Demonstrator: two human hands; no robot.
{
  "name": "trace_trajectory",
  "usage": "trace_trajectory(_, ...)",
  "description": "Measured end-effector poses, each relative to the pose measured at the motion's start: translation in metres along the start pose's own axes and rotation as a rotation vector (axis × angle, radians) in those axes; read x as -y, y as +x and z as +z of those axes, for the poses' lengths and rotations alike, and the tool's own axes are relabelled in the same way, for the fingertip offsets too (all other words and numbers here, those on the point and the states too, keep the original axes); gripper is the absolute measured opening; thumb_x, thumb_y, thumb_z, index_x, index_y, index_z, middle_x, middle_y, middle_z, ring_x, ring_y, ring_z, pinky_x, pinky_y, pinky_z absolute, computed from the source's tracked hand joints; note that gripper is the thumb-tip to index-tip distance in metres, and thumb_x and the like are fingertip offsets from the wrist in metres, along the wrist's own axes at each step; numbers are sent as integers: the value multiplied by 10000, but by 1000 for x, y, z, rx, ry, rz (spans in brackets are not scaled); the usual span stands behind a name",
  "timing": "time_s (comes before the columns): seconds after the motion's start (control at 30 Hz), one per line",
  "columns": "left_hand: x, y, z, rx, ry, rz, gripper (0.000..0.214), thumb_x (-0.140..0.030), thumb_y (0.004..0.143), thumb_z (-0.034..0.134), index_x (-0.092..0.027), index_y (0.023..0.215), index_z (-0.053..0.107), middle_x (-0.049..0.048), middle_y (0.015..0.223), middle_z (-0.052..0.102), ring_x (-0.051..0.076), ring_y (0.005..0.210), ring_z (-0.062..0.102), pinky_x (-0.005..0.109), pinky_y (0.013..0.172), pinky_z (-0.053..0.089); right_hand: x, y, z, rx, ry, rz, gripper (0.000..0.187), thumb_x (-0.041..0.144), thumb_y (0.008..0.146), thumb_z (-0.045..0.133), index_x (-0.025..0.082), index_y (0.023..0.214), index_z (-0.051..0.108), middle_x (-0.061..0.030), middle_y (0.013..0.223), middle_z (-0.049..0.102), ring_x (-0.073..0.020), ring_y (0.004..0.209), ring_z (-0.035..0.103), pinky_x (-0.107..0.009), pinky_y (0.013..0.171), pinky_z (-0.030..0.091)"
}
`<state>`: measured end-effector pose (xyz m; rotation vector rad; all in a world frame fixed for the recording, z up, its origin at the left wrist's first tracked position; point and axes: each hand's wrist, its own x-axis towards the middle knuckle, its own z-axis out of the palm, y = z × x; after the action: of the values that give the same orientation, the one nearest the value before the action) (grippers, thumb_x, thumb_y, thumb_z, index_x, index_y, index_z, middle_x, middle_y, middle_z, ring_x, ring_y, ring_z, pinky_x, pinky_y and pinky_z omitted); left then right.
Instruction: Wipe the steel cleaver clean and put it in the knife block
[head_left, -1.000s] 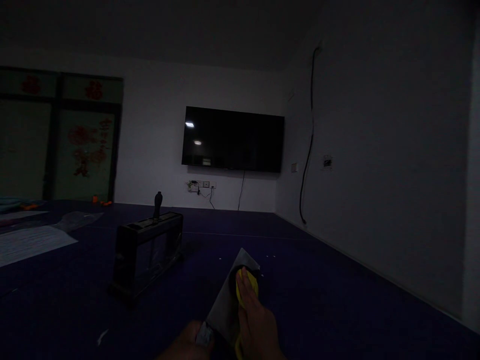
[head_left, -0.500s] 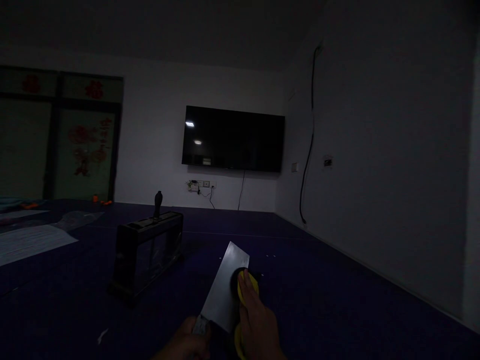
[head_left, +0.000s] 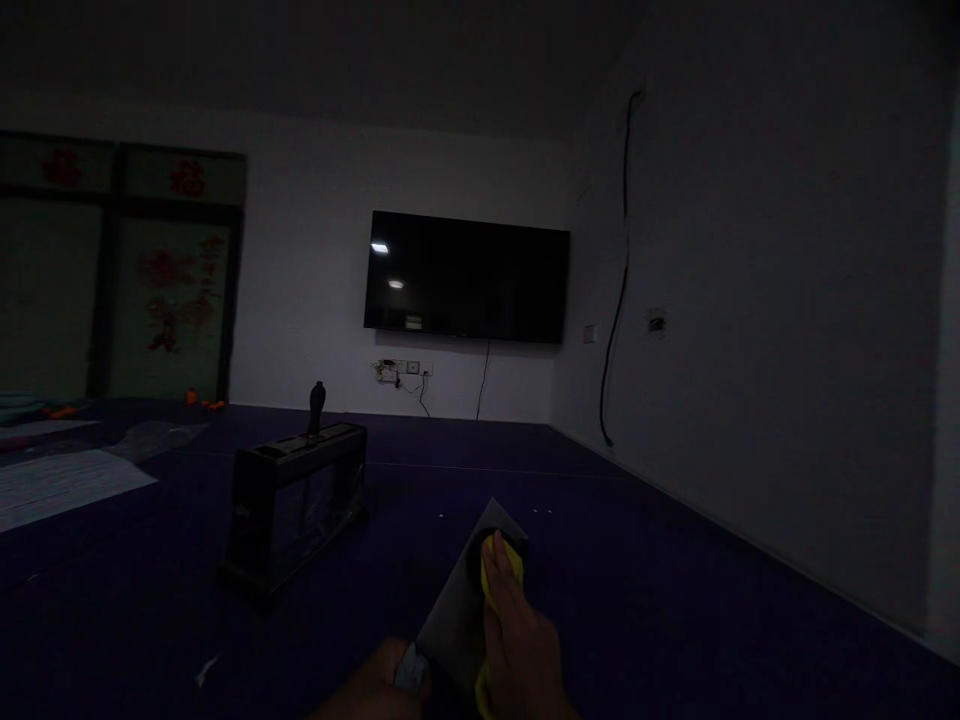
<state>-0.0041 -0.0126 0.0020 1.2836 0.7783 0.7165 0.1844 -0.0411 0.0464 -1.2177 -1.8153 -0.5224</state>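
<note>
My left hand (head_left: 386, 685) is closed around the grey handle of a cleaver (head_left: 454, 610). The broad blade slants up and to the right, its far end rising to a corner. On the blade lies my right hand (head_left: 517, 640), fingers together and pressing a yellow cloth (head_left: 491, 590) to the metal. A dark round patch borders the cloth on the blade; whether it is shadow, reflection or a pad I cannot tell. More yellow shows below by the right wrist. The room is dim, and the blade's lower side is hard to see.
Left of the hands, on the dark blue surface (head_left: 637, 620), stands a black open-framed box (head_left: 300, 510) with an upright knob. Papers (head_left: 67, 485) and clear plastic (head_left: 157, 438) lie farther left, small orange things (head_left: 202, 400) behind. A television (head_left: 465, 278) hangs on the far wall.
The cleaver's far end has shifted right and slightly down, and its blade looks darker. Both hands have moved a little to the right, the cloth staying on the blade.
</note>
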Motion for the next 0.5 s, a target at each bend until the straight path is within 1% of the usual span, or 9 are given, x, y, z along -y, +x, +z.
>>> trace_trajectory(0.1, 1, 0, 1, -169, 130, 3, 268, -12, 481, 626, -190, 530, 432, -110, 415, 356, 38, 404, 251, 194, 416, 134, 0, 0, 1, -13, -22, -5, 750, 17, 809, 297, 221, 1468, 3, -77, 1454, 328, -207, 1168, 529, -266, 738, 561)
trace_trajectory(0.13, 1, 1, 2, -182, 152, 2, 277, -10, 476, 626, -193, 530, 425, -112, 417, 346, 41, 410, 247, 196, 420, 135, 0, 0, 1, -14, -26, -6, 747, 19, 810, 297, 224, 1468, 9, -75, 1454, 329, -206, 1165, 532, -270, 744, 560)
trace_trajectory(0.23, -1, 2, 5, -158, 199, -13, 268, -18, 484, 612, -192, 501, 409, -107, 424, 321, 42, 424, 236, 201, 426, 137, -1, 0, 1, 0, -11, -13, 737, 16, 808, 294, 231, 1470, 51, -67, 1465, 307, -197, 1183, 514, -259, 747, 558)
trace_trajectory(0.33, -4, 0, 6, -199, 244, -48, 239, -22, 493, 595, -181, 494, 416, -99, 439, 325, 44, 441, 246, 194, 429, 149, 0, 0, 0, 14, 7, -1, 736, 12, 802, 296, 226, 1470, 73, -65, 1468, 302, -191, 1223, 469, -251, 760, 552)
trace_trajectory(0.4, -7, -5, 5, -173, 205, -34, 239, -24, 496, 610, -177, 524, 428, -97, 453, 344, 45, 450, 268, 185, 431, 167, 0, 1, 0, 18, 12, 21, 735, 16, 801, 303, 226, 1469, 81, -63, 1464, 312, -187, 1231, 458, -251, 778, 546)
trace_trajectory(0.5, -15, -15, 2, -38, 82, -6, 245, -41, 518, 639, -176, 593, 449, -89, 492, 402, 49, 457, 337, 176, 432, 218, 0, 1, 1, 31, 29, 56, 717, 14, 795, 306, 219, 1463, 144, -61, 1459, 321, -181, 1230, 455, -247, 794, 542)
